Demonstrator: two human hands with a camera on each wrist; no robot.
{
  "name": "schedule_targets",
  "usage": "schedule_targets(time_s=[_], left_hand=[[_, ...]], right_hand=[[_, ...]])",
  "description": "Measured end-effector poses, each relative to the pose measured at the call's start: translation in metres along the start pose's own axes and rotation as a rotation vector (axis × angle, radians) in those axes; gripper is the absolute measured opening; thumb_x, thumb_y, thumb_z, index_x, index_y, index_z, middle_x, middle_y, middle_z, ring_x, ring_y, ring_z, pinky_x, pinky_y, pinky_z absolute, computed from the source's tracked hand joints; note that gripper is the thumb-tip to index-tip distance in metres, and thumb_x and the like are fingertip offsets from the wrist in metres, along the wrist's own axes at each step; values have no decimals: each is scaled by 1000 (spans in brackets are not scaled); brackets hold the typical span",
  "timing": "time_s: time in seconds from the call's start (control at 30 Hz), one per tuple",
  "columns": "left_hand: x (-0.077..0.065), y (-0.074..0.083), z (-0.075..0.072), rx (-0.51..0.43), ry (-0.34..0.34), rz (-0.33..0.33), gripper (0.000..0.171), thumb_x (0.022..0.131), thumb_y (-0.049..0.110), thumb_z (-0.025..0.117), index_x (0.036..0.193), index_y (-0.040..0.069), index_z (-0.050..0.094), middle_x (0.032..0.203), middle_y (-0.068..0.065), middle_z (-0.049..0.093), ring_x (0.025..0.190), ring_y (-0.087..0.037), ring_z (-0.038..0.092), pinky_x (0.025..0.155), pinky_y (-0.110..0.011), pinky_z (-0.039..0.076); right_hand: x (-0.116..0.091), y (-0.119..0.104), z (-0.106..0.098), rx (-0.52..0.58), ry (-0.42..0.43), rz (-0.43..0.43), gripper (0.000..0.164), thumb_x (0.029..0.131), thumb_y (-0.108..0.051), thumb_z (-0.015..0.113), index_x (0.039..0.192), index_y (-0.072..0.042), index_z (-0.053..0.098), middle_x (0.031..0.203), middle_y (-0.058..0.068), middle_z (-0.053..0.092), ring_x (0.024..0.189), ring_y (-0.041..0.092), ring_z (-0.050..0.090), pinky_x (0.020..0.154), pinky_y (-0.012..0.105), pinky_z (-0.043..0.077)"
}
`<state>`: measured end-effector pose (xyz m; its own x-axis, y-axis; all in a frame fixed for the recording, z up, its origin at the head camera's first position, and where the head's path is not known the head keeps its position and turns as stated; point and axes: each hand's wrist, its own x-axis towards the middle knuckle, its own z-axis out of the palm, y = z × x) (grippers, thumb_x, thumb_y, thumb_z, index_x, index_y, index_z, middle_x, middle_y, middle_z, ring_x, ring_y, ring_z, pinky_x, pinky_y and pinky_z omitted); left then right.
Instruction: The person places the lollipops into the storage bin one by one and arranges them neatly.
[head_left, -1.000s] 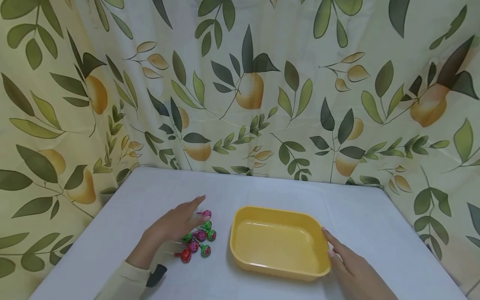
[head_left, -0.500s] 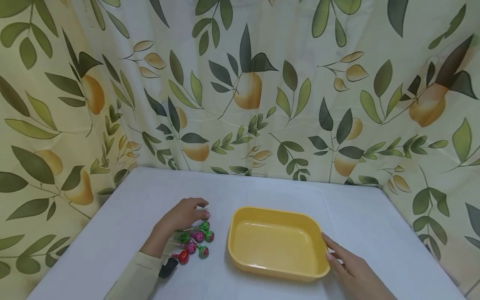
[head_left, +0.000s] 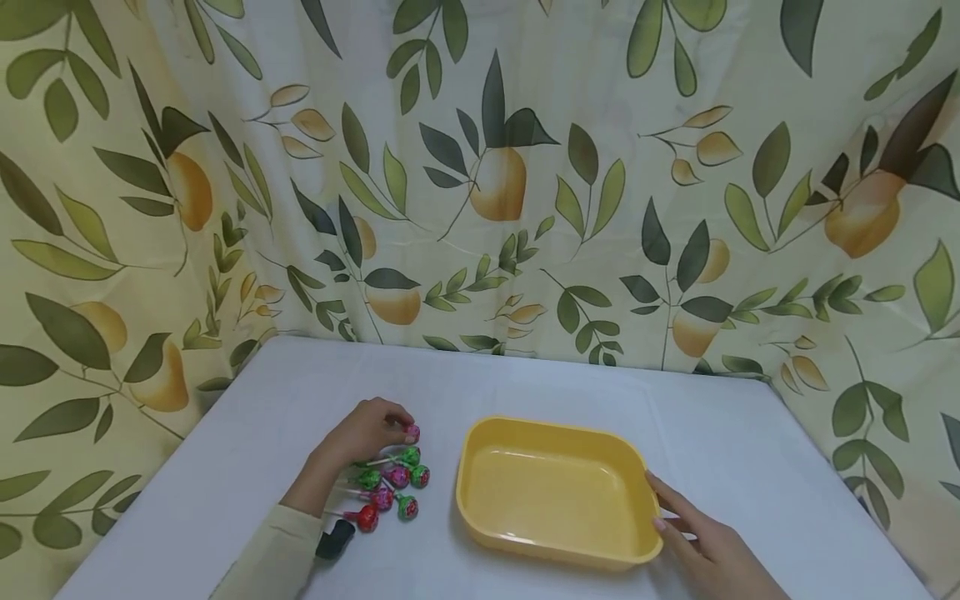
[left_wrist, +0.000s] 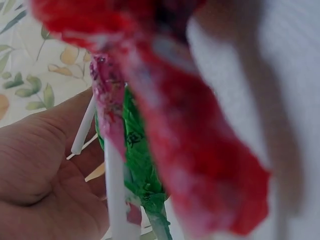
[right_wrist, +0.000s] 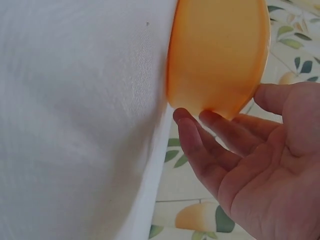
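Note:
At the far end of a group of wrapped lollipops, my left hand (head_left: 366,435) pinches a pink lollipop (head_left: 413,432) between thumb and fingers. Nearer me lie green (head_left: 410,455), magenta (head_left: 382,498) and red (head_left: 366,517) lollipops, their white sticks pointing left. The left wrist view has a blurred red wrapper (left_wrist: 205,165) close up, hiding the fingertips; the palm (left_wrist: 40,165) shows behind. My right hand (head_left: 708,537) touches the right end of a yellow tray (head_left: 555,556), its fingers (right_wrist: 227,127) loosely bent against the outer wall and the thumb at the rim.
A white cloth (head_left: 450,383) covers the table, with a curtain (head_left: 600,275) printed with fruit and leaves behind it. Below my left sleeve sits a black wrist-worn device (head_left: 335,540), beside the red lollipop. The yellow tray stands right of the lollipops.
My left hand has moved from over the lollipops to the far pink one, its fingers curling from straight to pinch it. The right hand stays at the tray.

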<state>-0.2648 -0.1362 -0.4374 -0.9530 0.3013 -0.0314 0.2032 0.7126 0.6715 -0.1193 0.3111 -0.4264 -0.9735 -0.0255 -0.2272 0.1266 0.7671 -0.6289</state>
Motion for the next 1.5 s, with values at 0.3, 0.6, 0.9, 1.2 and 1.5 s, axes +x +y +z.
schedule_targets(time_s=[0.3, 0.6, 0.9, 1.2, 1.5], left_hand=[[3, -7, 5, 0, 24, 28, 12, 90, 9, 82, 101, 13, 79, 95, 5, 70, 99, -21, 64, 96, -48, 52], [6, -3, 6, 16, 31, 17, 21, 87, 8, 84, 108, 10, 79, 97, 4, 70, 99, -21, 63, 95, -45, 53], [4, -3, 5, 19, 27, 26, 17, 87, 8, 84, 103, 12, 80, 93, 5, 69, 92, -18, 62, 91, -44, 54], [-1, 8, -4, -17, 74, 21, 21, 88, 12, 84, 107, 16, 77, 107, 3, 73, 118, -28, 62, 105, -55, 46], [-2, 19, -5, 17, 59, 76, 21, 90, 11, 82, 109, 18, 75, 102, 8, 70, 108, -21, 63, 100, -49, 49]], right_hand=[[0, 4, 3, 24, 11, -30, 68, 105, -40, 61, 160, -9, 37, 156, 17, 45, 120, 32, 63, 84, 36, 58], [2, 5, 3, 27, 19, 12, 72, 104, -44, 61, 161, -10, 34, 144, 21, 57, 118, 35, 63, 87, 45, 57], [1, 4, 4, 70, 17, 43, 73, 103, -47, 61, 161, -11, 35, 145, 24, 54, 113, 34, 66, 87, 47, 58], [2, 5, 5, 184, 18, 77, 69, 103, -44, 64, 161, -16, 37, 140, 21, 59, 106, 29, 68, 83, 43, 59], [-4, 6, 3, 373, -30, 87, 75, 101, -42, 67, 162, -15, 33, 139, 22, 59, 106, 28, 69, 89, 47, 57]])
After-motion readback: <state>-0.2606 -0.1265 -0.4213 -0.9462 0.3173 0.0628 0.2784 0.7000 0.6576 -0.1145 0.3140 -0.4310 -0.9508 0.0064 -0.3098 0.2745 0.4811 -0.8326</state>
